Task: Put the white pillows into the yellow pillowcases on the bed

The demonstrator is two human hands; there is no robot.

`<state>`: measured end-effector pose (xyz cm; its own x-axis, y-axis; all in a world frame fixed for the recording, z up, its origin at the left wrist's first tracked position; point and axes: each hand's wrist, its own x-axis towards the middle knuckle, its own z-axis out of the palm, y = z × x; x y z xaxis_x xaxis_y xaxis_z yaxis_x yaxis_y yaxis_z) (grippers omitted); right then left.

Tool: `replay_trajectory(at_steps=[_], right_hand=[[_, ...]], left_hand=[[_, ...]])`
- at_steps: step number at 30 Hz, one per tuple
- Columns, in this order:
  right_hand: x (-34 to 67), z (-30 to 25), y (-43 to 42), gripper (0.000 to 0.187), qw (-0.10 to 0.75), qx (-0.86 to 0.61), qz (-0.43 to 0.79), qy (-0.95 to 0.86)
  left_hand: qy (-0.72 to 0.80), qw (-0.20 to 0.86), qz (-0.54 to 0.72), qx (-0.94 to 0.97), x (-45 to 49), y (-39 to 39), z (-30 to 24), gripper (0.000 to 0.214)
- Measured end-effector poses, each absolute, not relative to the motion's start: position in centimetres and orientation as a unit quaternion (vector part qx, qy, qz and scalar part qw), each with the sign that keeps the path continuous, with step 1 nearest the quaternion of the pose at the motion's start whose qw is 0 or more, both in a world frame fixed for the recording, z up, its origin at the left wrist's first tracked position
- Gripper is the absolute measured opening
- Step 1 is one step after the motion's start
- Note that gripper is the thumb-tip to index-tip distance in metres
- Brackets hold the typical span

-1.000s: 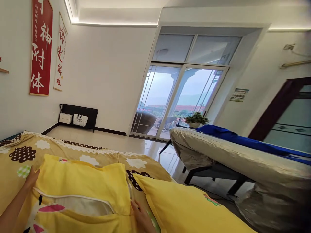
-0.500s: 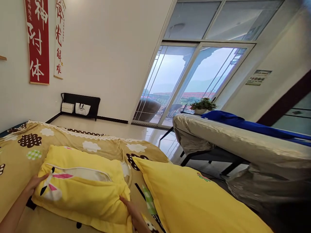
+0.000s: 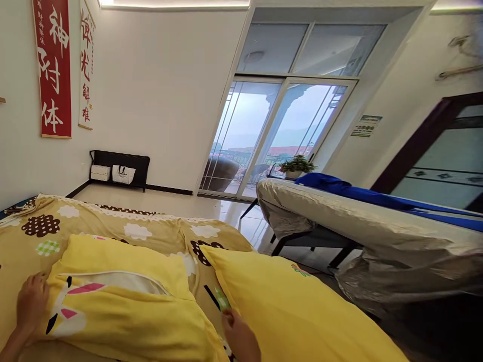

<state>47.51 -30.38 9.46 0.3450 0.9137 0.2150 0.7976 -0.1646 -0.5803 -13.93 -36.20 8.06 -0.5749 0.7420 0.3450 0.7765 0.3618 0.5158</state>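
A yellow pillow [image 3: 124, 306] with a rabbit print and a white opening lies on a yellow patterned bedspread [image 3: 94, 226]. My left hand [image 3: 32, 304] rests flat at the pillow's left edge, fingers spread. My right hand [image 3: 239, 334] sits low between this pillow and a second yellow pillow [image 3: 298, 311] to the right; its fingers look loosely curled and hold nothing I can make out.
To the right stands a second bed [image 3: 358, 226] with a beige cover and a blue cloth [image 3: 358, 193]. Beyond it are a potted plant [image 3: 296, 166] and glass sliding doors [image 3: 271, 136]. A black rack [image 3: 118, 168] holding a white bag stands by the far wall. Red banners [image 3: 53, 70] hang at left.
My left hand slid from gripping the pillow's left corner to lying flat beside it. My right hand left the pillow's right corner and moved rightward between the two pillows. The view tilted slightly.
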Motion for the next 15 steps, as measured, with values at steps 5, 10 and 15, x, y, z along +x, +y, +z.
replay_trajectory(at_steps=[5, 10, 15], right_hand=[[36.2, 10.7, -28.5, 0.038, 0.312, -0.589, 0.121, -0.735], [27.8, 7.7, -29.2, 0.037, 0.194, -0.510, 0.097, -0.832], [31.9, 8.2, -29.4, 0.035, 0.170, -0.535, 0.040, -0.827]], left_hand=[[-0.611, -0.062, -0.358, -0.704, -2.7, -33.1, 9.0, 0.043], [-0.564, -0.105, -0.202, -0.794, 4.5, -31.9, 8.0, 0.052], [-0.632, -0.038, -0.172, -0.755, -2.0, -32.4, 8.8, 0.041]])
